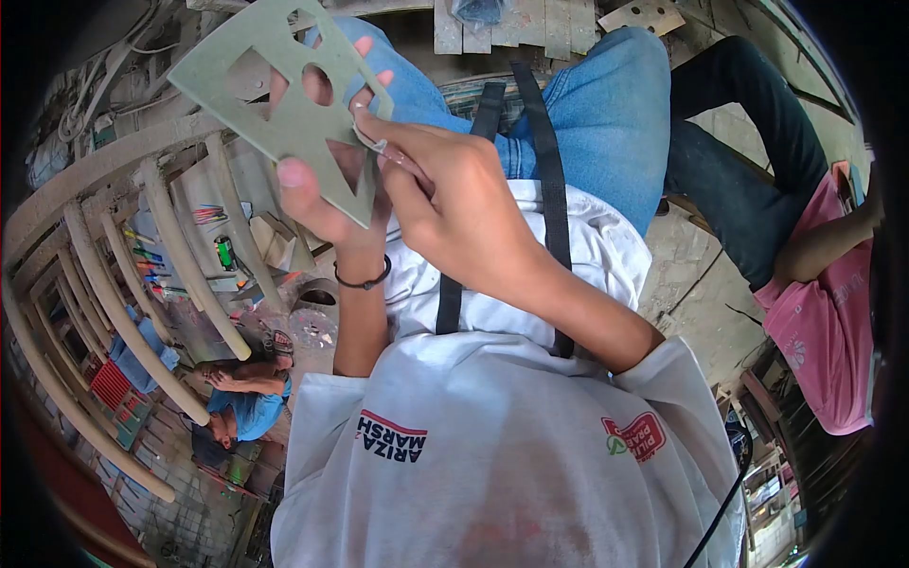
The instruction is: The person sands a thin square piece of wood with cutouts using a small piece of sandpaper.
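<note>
A thin grey-green board (294, 128) with several cut-out shapes, among them a round hole and a triangular one, is held up tilted at the upper left. My left hand (327, 216) supports it from beneath, thumb at its near edge and fingers showing through the openings and past the far side. My right hand (473, 213) is closed around a slim, shiny brownish tool (409, 163), whose exact kind I cannot make out. That hand's fingertips meet the board's right edge, beside the triangular hole. A dark band (363, 284) circles my left wrist.
Curved wooden slats (170, 227) stand on the left, with a green can (224, 253) and small coloured items beyond. A person in blue (248, 409) sits at lower left; another in a pink shirt (824, 327) is at right. Wooden planks (516, 26) lie ahead.
</note>
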Available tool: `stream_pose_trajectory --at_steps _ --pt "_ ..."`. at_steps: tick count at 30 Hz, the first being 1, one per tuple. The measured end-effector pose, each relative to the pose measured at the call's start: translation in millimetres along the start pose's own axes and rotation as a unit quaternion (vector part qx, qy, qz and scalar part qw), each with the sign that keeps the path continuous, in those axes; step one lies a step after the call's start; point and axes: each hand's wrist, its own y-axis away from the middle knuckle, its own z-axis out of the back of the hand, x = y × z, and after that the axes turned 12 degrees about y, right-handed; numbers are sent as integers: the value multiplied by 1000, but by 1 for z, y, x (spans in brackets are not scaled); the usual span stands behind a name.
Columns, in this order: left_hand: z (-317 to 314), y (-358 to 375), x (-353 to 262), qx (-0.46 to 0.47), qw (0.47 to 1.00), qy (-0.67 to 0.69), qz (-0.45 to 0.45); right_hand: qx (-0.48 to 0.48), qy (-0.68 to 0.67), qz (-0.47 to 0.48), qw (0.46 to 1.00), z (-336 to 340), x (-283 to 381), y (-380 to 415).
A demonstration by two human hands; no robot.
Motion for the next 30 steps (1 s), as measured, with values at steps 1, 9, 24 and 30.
stream_pose_trajectory --at_steps 1,9,24,30 --pt "0 0 0 0 1000 2 0 0 2 0 1000 0 -2 -1" --pt "-8 1 -10 -4 1000 5 15 -4 16 54 998 -3 -10 -5" --pt "0 -6 -3 62 998 -7 -30 20 -44 -31 998 10 9 -16" --pt "5 -14 -5 52 997 -25 -42 -2 -9 38 999 8 3 -15"
